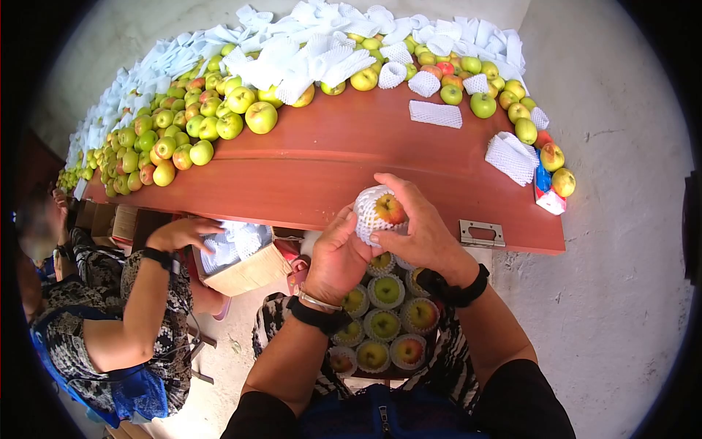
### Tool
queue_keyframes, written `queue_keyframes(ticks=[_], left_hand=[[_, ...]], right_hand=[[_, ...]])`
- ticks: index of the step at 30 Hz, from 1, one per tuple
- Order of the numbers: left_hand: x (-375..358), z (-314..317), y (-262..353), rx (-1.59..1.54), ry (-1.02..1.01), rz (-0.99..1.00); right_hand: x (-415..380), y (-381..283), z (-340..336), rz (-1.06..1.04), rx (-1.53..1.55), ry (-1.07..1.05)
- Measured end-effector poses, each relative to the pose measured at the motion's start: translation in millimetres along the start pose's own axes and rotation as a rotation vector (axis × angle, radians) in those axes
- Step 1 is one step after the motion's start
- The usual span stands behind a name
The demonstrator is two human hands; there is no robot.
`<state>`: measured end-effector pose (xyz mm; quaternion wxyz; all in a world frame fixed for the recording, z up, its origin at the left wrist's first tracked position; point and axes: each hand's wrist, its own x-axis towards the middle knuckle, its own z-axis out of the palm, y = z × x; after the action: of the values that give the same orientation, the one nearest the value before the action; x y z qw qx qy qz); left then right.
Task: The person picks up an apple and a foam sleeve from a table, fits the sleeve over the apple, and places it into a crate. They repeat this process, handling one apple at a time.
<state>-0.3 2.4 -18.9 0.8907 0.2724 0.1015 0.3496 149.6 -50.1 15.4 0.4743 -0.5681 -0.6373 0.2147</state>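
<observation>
A red-and-yellow apple sits in a white foam net sleeve between my two hands, over the table's near edge. My left hand supports the sleeve from the left and below. The fingers of my right hand curve around the apple's right side, with the thumb at its lower front. Below my hands, at my lap, several green and reddish apples stand in rows, each in a white net sleeve. My hands and forearms hide part of these rows.
A reddish-brown table bears heaped apples and a pile of foam sleeves. Loose sleeves lie on its right half. At left, a co-worker's hand is over a carton of sleeves. A wall stands right.
</observation>
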Motion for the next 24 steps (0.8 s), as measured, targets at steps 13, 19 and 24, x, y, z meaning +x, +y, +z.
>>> queue_keyframes(ticks=[13,19,24], left_hand=[[-2.3,5.1,-4.1,0.683,0.368,0.177],[-0.3,-4.1,-8.8,0.795,0.378,0.187],[2.7,-9.5,-9.6,0.841,0.379,0.364]], right_hand=[[0.9,6.0,4.6,0.154,0.024,0.130],[-0.8,5.0,7.1,0.045,-0.176,0.174],[0.0,6.8,2.1,0.238,0.048,0.125]])
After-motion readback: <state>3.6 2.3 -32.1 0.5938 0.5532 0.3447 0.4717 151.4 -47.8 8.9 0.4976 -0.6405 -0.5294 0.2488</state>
